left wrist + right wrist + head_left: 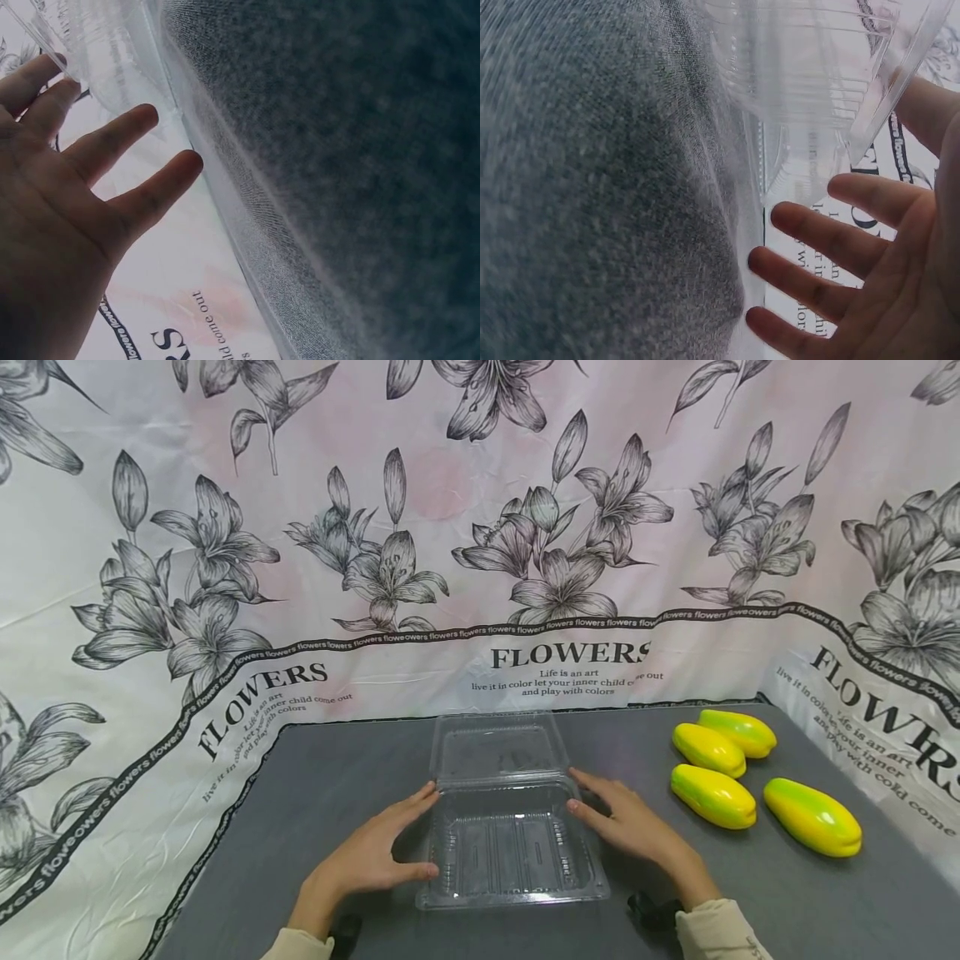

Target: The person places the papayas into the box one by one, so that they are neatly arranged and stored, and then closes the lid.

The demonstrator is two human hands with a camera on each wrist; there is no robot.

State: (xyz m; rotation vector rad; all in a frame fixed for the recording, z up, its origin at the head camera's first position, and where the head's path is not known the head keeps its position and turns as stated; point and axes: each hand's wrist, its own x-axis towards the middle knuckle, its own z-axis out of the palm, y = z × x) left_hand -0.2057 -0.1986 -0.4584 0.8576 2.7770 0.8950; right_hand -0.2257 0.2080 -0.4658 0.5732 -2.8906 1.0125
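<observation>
A clear plastic clamshell container (510, 843) lies on the grey table, its lid (498, 747) folded back toward the wall. At its left side is my left hand (371, 847), thumb and fingers spread and fairly straight, fingertips at the rim. On the other side my right hand (633, 822) reaches the rim with its fingers extended. The left wrist view has the left hand (82, 172) beside the see-through wall of the container (120, 52). In the right wrist view, the fingers of the right hand (885, 255) are spread below the container's ribbed side (802, 67).
Several yellow-green papaya-like fruits (712, 796) lie at the right of the grey table (330, 777). One of them, a fruit (813, 817), sits nearest the right edge. A floral cloth (420, 677) hangs behind and along both sides.
</observation>
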